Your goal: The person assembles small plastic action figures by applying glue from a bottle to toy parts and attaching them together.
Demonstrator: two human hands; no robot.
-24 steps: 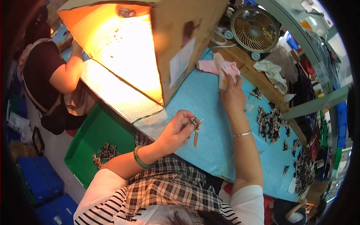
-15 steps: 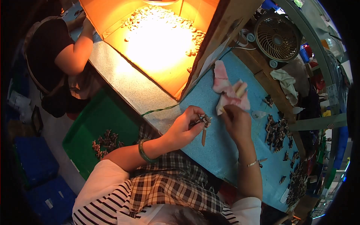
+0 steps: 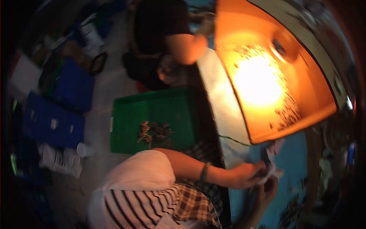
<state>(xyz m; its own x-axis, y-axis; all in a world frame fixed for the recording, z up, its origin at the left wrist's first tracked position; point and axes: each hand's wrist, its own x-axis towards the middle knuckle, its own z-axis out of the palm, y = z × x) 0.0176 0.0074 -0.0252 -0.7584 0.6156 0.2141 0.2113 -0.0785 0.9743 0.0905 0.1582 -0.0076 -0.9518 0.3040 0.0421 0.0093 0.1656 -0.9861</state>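
Note:
My left hand [image 3: 244,176], blurred by motion, reaches over the blue tabletop [image 3: 295,160] with its fingers closed on a small knobbly brown piece [image 3: 262,173]. Close against it, lower and to the right, is my right hand [image 3: 268,189], its fingers bent round the edge of a pink-and-white cloth [image 3: 273,171]. The cloth lies bunched between and above both hands. Blur hides the fingertips and the exact shape of the brown piece.
A lit cardboard box [image 3: 244,118] with many small pieces stands beyond my hands. Left of me sits a green tray [image 3: 126,129] holding dark and reddish-brown pieces [image 3: 154,133]. Blue crates [image 3: 53,122] stand on the floor. A co-worker's arm [image 3: 187,47] is at the far side.
The view has swung left, so the box and table appear further right. My hands have come together at the cloth, the left one bringing the brown piece to it.

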